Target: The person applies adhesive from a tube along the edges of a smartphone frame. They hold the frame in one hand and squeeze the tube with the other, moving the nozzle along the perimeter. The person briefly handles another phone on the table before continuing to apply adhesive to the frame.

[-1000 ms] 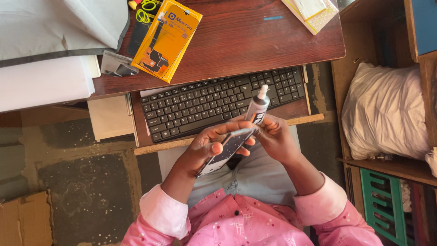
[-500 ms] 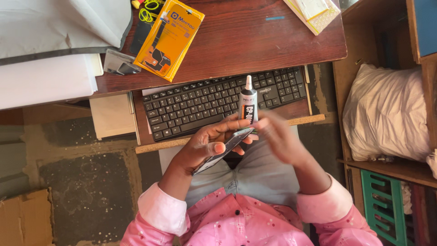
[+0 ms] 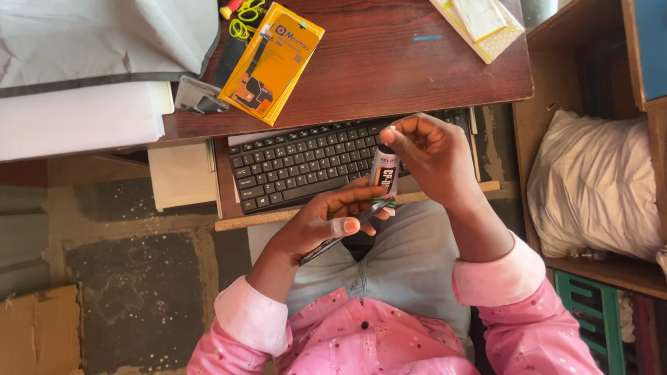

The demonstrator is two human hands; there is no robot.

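So, looking down into the lap: the left hand [image 3: 326,222] is cupped palm-up with a flat phone [image 3: 345,232] lying across the fingers, thumb pressed on its edge to keep it from sliding. Seems like it's held level as a work surface. The right hand [image 3: 432,158] has its fingertips bunched together around the top of a small glue tube [image 3: 384,170], which stands upright with its bottom end right at the phone, touching or nearly so; can't say which. The tip itself is hidden inside the fingers. Both hands hover just above the knees, in front of the black keyboard [image 3: 313,161] on its pull-out tray. Up on the wooden desk [image 3: 389,69] there's a yellow blister pack [image 3: 272,61] lying flat, well apart from the hands, beside a grey cloth [image 3: 104,38].
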